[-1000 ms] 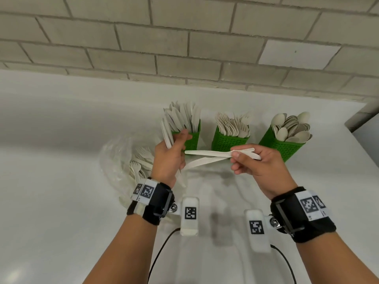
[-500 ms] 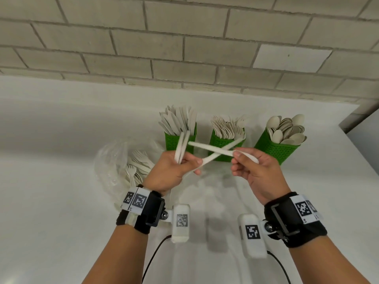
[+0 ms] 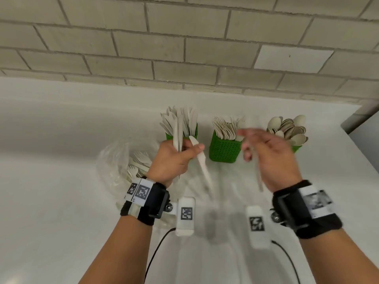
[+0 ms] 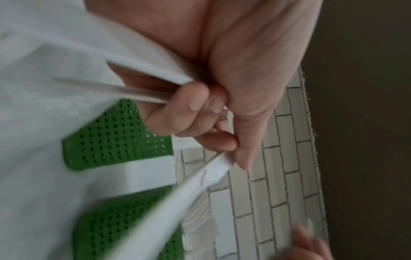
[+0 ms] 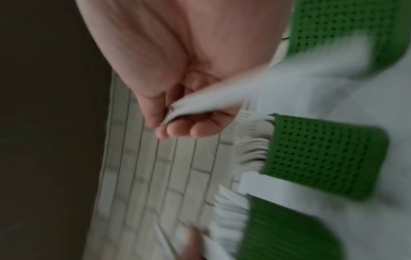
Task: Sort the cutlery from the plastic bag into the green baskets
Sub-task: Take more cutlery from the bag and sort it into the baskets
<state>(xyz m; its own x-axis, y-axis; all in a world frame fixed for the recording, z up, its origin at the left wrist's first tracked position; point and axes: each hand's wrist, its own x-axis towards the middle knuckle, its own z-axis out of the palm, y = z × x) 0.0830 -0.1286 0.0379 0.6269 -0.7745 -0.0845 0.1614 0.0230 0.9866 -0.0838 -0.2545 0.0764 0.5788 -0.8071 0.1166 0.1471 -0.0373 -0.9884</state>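
My left hand (image 3: 189, 150) grips several white plastic knives (image 3: 177, 131) in front of the left green basket (image 3: 170, 137), which is full of knives. Two of the held knives point up and one knife (image 3: 202, 163) slants down to the right. The left wrist view shows my fingers (image 4: 191, 109) curled round the handles and a serrated blade (image 4: 106, 90). My right hand (image 3: 249, 149), blurred, pinches one white utensil (image 3: 257, 173) that hangs down; its kind is unclear. In the right wrist view, thumb and fingers pinch that utensil (image 5: 211, 100). The clear plastic bag (image 3: 111, 160) lies at the left with forks inside.
The middle green basket (image 3: 224, 149) holds forks and the right green basket (image 3: 297, 149) holds spoons, all in a row near the brick wall (image 3: 184, 48). The white counter (image 3: 51, 191) ends at the right edge. Wrist camera cables hang below my arms.
The hands have drawn apart. The crossed pieces have separated: one knife now slants down from my left hand, and my right hand has swung right with one utensil hanging down.
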